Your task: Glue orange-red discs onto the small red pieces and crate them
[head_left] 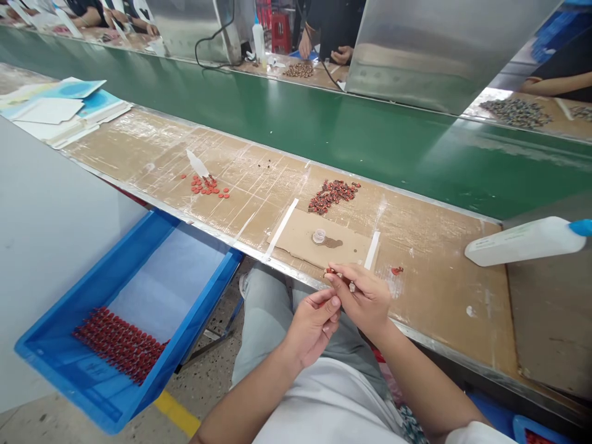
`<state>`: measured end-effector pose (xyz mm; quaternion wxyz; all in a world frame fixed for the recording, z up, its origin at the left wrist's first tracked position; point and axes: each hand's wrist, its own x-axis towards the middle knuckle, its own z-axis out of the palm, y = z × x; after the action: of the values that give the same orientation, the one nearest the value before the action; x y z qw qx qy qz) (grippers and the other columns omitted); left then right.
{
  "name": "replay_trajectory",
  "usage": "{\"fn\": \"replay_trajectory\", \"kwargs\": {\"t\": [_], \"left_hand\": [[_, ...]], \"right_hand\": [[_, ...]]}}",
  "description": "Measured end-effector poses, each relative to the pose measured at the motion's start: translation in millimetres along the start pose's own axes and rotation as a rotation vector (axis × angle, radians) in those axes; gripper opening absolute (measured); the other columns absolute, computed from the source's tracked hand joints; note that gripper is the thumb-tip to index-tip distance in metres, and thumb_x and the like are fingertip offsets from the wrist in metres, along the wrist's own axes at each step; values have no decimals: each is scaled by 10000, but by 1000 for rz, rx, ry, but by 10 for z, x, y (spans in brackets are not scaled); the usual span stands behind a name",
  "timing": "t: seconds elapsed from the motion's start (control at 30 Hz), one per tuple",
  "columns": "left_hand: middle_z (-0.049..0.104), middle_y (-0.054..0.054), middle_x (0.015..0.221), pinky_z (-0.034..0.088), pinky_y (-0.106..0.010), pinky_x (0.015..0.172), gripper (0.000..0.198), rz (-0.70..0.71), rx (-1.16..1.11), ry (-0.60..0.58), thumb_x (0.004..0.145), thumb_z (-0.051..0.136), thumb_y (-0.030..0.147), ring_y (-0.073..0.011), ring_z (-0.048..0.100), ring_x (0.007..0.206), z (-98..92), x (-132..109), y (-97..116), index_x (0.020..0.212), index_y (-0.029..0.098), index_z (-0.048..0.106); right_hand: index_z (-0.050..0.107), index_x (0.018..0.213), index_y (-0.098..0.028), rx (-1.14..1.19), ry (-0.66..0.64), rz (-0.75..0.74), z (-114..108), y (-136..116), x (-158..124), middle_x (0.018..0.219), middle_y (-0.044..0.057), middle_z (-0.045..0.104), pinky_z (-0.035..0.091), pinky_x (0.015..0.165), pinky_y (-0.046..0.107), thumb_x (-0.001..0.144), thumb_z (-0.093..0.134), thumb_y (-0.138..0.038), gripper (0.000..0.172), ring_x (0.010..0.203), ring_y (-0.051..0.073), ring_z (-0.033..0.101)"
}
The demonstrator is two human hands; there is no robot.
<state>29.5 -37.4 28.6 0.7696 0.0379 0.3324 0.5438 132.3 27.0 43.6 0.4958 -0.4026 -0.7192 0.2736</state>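
My left hand [314,327] and my right hand [365,297] meet just over the table's front edge, above my lap. Both are closed, fingertips pinched close together. A small red piece [329,271] shows at the fingertips of my right hand. Only a trace of red shows by my left fingers, so what they pinch is mostly hidden. Beyond the hands, a small clear cup [319,235] stands by a brown stain on a cardboard sheet [296,237]. A pile of small red-and-black parts [333,196] lies behind it. One red part [396,271] rests right of my hands.
Red discs [210,187] lie beside a white pointed nozzle [198,164] on the left. A white bottle [522,242] with a blue cap lies at right. A blue bin [194,296] holds rows of red parts. Across the green belt [296,123], other people handle small parts.
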Motion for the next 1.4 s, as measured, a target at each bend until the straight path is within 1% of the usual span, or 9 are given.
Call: {"fn": "replay_trajectory", "kwargs": {"t": [0.17,0.4,0.5,0.6,0.7,0.8,0.87,1.07,1.4], "left_hand": [[442,42,639,220,-121,413,282,-49,-19,-70,675,815,229,-15,342,530,-58,26,39,884,111,667],[444,55,665,256,-110,441,364,-54,-70,-125,717,785,188,-7,346,533,-41,43,45,1047,151,638],[513,29,736,317,-113,488,343,-3,-87,-100,724,781,208,-5,385,565,-18,57,-15,1037,142,659],[584,-7,812,371,-130,538,285,84,-81,-30,713,789,245,-28,467,642,2,63,-97,956,134,691],[601,-13,815,393,-131,554,255,138,-95,26,725,778,262,-43,504,684,11,67,-144,934,139,700],[604,-15,821,398,-113,550,248,175,-108,45,742,764,245,-44,519,710,3,68,-103,959,144,699],[617,-26,859,400,-110,542,250,195,-100,47,736,768,241,-44,522,714,-7,61,-33,957,146,700],[632,-57,877,399,-94,507,254,137,-77,6,740,765,226,-43,523,699,-16,30,161,965,121,711],[627,-71,909,419,-70,523,240,60,-95,9,767,737,192,-37,530,717,-50,34,209,988,102,715]], "right_hand": [[718,968,-269,4,-50,-19,-20,13,-15,930,43,751,585,656,308,818,657,-226,168,780,182,709],[699,1027,-280,72,3,-47,5,-12,-2,908,20,743,559,654,282,797,675,-131,275,763,154,692],[705,1017,-277,63,35,20,47,3,-12,897,20,737,557,687,298,802,675,-148,252,770,159,682],[713,1001,-267,79,65,101,100,32,-29,899,30,731,557,768,340,807,678,-199,208,820,179,678],[720,991,-263,132,102,199,154,61,-48,913,35,728,555,804,357,804,688,-252,191,838,182,676],[724,992,-259,200,139,301,178,78,-60,938,38,730,564,763,335,798,696,-287,198,803,166,675],[721,1006,-257,206,133,318,163,81,-62,943,39,730,565,749,334,799,695,-293,212,793,164,671],[710,1020,-267,115,38,175,29,76,-34,943,27,729,560,806,364,814,679,-237,210,838,179,675],[676,1109,-285,-45,-114,12,-91,151,-19,1006,32,721,569,785,323,855,622,-202,272,880,174,685]]}}
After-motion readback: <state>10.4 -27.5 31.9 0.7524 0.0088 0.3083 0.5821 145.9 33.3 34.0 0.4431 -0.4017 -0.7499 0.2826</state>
